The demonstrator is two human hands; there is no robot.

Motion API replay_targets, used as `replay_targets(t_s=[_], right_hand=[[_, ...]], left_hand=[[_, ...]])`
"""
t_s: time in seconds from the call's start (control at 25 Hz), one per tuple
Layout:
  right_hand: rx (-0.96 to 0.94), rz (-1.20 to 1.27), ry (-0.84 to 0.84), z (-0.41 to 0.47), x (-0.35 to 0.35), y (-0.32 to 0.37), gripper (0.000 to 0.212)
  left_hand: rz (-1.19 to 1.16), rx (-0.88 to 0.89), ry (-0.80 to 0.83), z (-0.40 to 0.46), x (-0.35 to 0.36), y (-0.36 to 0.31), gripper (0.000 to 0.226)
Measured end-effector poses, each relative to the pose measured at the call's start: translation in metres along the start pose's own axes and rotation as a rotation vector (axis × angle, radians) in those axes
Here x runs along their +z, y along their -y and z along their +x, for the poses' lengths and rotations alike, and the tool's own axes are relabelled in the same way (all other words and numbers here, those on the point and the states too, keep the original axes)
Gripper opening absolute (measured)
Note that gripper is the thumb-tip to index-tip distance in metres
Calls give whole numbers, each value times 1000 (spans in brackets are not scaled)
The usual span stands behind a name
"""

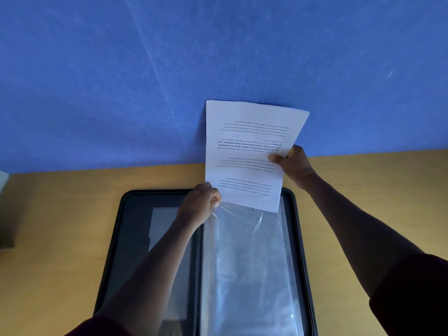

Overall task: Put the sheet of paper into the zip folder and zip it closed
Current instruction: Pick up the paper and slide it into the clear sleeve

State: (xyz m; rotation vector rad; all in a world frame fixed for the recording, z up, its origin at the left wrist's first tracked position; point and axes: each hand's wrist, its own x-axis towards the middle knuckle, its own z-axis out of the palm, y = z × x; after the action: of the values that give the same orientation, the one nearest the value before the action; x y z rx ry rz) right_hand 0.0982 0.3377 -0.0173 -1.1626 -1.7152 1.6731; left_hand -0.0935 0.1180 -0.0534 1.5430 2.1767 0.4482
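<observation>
A black zip folder lies open flat on the wooden table, its right half filled with clear plastic sleeves. A white sheet of paper with printed text stands upright above the sleeves' far edge, its lower edge at the top sleeve's opening. My right hand pinches the sheet's right edge, thumb on the front. My left hand pinches the top left corner of the clear sleeve and lifts it, just beside the sheet's lower left corner.
The yellow wooden table runs up to a blue wall directly behind the folder. A pale object and a brownish block sit at the far left edge of view.
</observation>
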Motion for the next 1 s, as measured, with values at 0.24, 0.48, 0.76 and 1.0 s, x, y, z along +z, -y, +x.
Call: replay_targets(t_s=[0.24, 0.48, 0.76, 1.0], right_hand=[[9, 1, -2, 2, -3, -1, 27], [38, 27, 20, 6, -5, -7, 27], [59, -96, 35, 17, 1, -6, 30], [92, -229, -48, 18, 4, -18, 28]], left_hand=[[32, -48, -21, 1, -7, 15, 13], [58, -69, -42, -3, -5, 22, 17], [45, -43, -64, -7, -1, 23, 13], [-2, -15, -60, -8, -5, 29, 16]])
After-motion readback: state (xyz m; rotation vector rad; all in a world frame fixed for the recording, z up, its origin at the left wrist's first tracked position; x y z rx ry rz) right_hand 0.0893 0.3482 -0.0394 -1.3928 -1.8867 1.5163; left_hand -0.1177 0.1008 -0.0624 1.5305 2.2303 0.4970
